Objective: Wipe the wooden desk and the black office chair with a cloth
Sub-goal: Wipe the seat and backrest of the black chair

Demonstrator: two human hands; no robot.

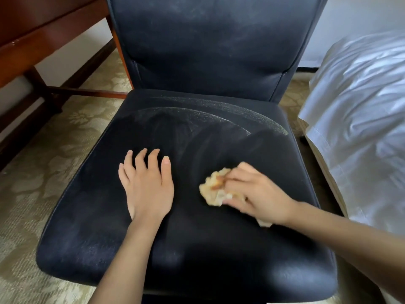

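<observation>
The black office chair [197,249] is filling most of the view, its seat facing the camera and its backrest rising at the far side. Pale curved streaks are showing across the far half of the seat. A bed [355,119] with white sheets is lying just beside the chair on the right, and a patterned carpet [43,172] is spreading beneath everything. The wooden bench [32,29] is standing at the far left, its crossbars running low over the carpet. The left grip [146,183] is resting flat on the seat left of centre, fingers spread and straight, holding nothing. The right grip [260,194] is pressing down on the seat's right side, fingers curled and pinching the crumpled yellowish cloth [213,189], which is touching the seat and sticking out toward the left grip.
</observation>
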